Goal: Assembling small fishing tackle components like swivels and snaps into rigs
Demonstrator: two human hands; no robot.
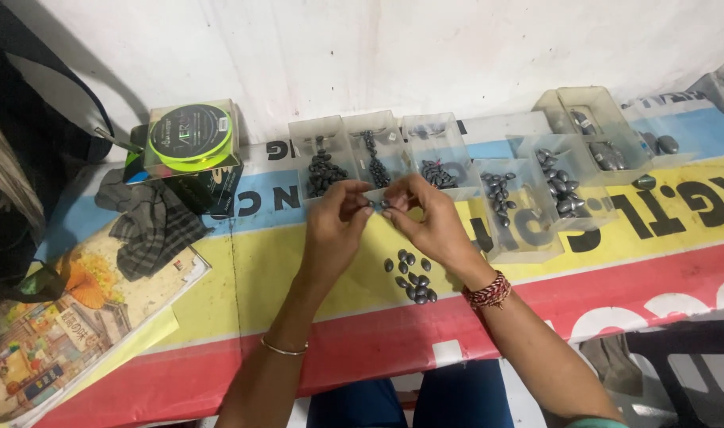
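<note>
My left hand [336,224] and my right hand [428,215] meet above the table, fingertips pinched together on a small dark oval weight [384,204]. A thin bangle circles my left wrist and red thread bands my right wrist. Just below the hands lies a loose pile of dark oval weights [411,277] on the yellow stripe of the table cover [243,277]. Behind the hands stand clear plastic boxes [375,154] holding more dark weights.
More clear boxes of weights [558,182] run along the right toward the wall. A spool of yellow-green line in a clear case [190,136] sits at the back left beside a grey checked cloth [152,222]. An illustrated board [53,333] lies at the front left.
</note>
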